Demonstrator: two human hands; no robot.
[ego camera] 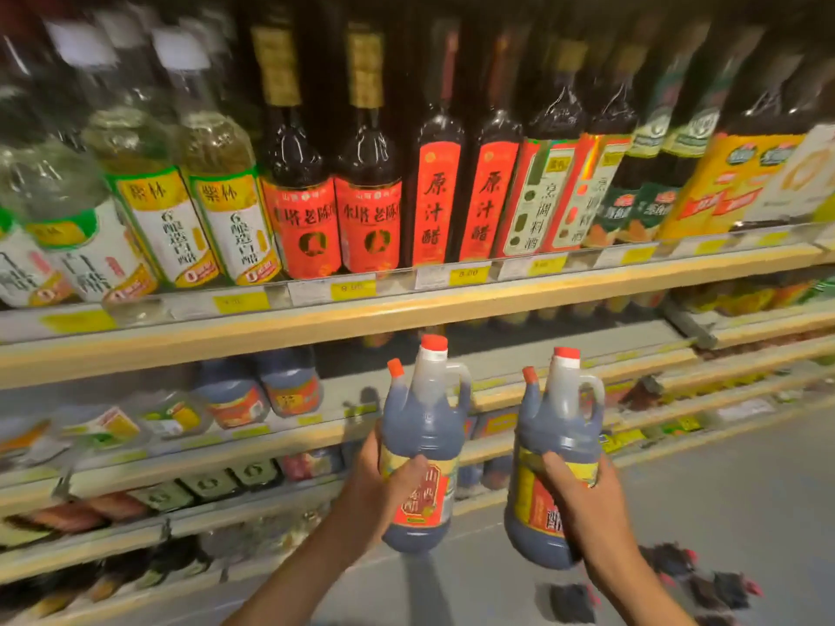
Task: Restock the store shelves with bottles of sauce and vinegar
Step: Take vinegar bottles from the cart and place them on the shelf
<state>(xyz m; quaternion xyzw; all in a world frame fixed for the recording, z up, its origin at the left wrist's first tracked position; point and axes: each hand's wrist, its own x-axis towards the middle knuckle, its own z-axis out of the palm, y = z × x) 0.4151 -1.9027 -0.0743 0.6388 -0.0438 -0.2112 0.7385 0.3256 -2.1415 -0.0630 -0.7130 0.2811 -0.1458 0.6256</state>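
I hold two dark vinegar jugs with orange-red caps, moulded handles and red-and-yellow labels, both upright in front of the shelves. My left hand point(384, 476) grips the left jug point(422, 422) around its lower body. My right hand point(583, 499) wraps the right jug point(558, 426) at its label. Both jugs hang level with the second shelf point(316, 440), where two matching jugs point(262, 390) stand at the left and an open stretch of shelf lies behind the left jug.
The upper shelf point(406, 309) is packed with clear white-vinegar bottles point(189, 192) on the left and tall dark bottles with red labels point(438, 192) in the middle. Lower shelves hold packets. More dark jugs point(705, 580) lie on the grey floor at bottom right.
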